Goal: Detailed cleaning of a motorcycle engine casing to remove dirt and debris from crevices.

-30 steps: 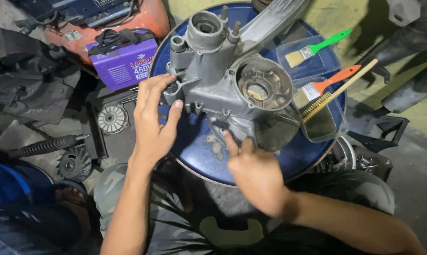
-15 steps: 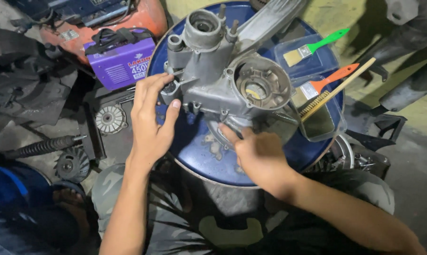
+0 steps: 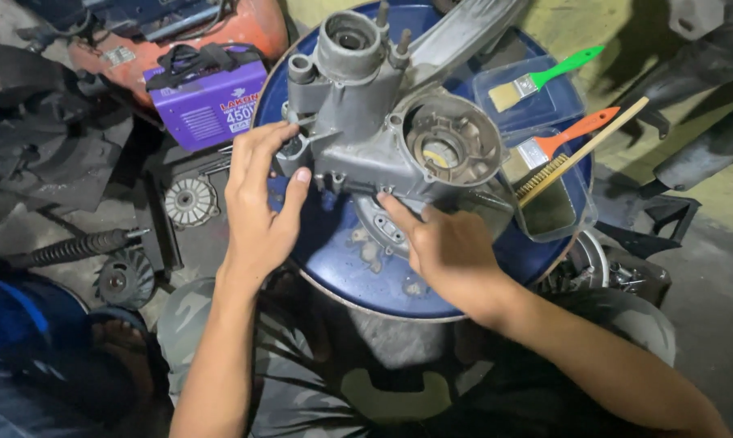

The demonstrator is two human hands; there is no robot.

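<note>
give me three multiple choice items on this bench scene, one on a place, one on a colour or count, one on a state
1. Where does the grey engine casing rest?
A. on the round blue drum top
B. on the floor
C. in the purple box

2. How many paintbrushes have coloured plastic handles?
A. one
B. two
C. four

3. What is the left hand doing?
A. hanging free
B. holding a brush
C. gripping the casing's left edge

Answers: 1 A, the casing sits on the drum top. 2 B, a green brush and an orange brush lie in the clear trays. 3 C, its fingers wrap the edge while the right hand touches the lower rim.
</note>
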